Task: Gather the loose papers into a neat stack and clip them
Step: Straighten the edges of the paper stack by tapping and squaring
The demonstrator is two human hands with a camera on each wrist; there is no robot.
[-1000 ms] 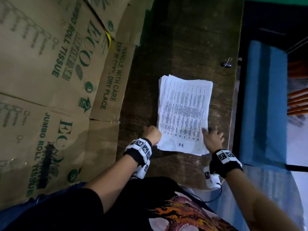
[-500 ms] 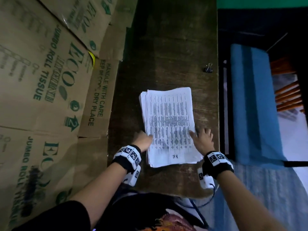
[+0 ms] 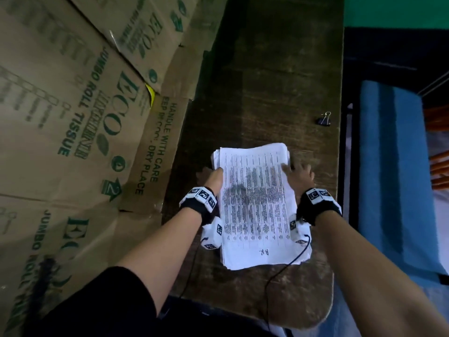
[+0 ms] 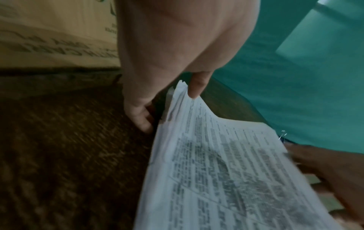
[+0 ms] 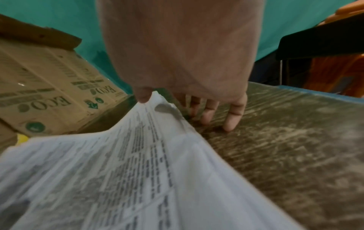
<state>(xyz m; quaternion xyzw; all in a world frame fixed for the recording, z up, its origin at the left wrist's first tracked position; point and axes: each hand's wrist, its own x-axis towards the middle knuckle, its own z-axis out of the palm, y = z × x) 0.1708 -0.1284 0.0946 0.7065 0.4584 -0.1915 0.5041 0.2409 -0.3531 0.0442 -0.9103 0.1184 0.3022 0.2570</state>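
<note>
A stack of printed white papers (image 3: 254, 205) is held above the dark wooden table (image 3: 262, 81), its near end raised toward me. My left hand (image 3: 215, 175) pinches the stack's left edge; in the left wrist view the thumb (image 4: 195, 87) lies on top of the papers (image 4: 226, 179) and the fingers (image 4: 141, 119) curl beneath. My right hand (image 3: 291, 170) holds the right edge, thumb (image 5: 143, 95) on the papers (image 5: 118, 171), fingers (image 5: 216, 113) reaching under toward the table. A black binder clip (image 3: 324, 119) lies alone near the table's right edge.
Flattened and stacked cardboard boxes (image 3: 73, 117) line the table's left side. A blue cloth surface (image 3: 393, 178) lies beyond the right edge, with orange slats (image 3: 439, 166) farther right. A black cable (image 3: 274, 283) trails from my right wrist across the near table end.
The stack lay flat with my hands at its near corners; both hands have slid farther along its side edges and lifted it off the table.
</note>
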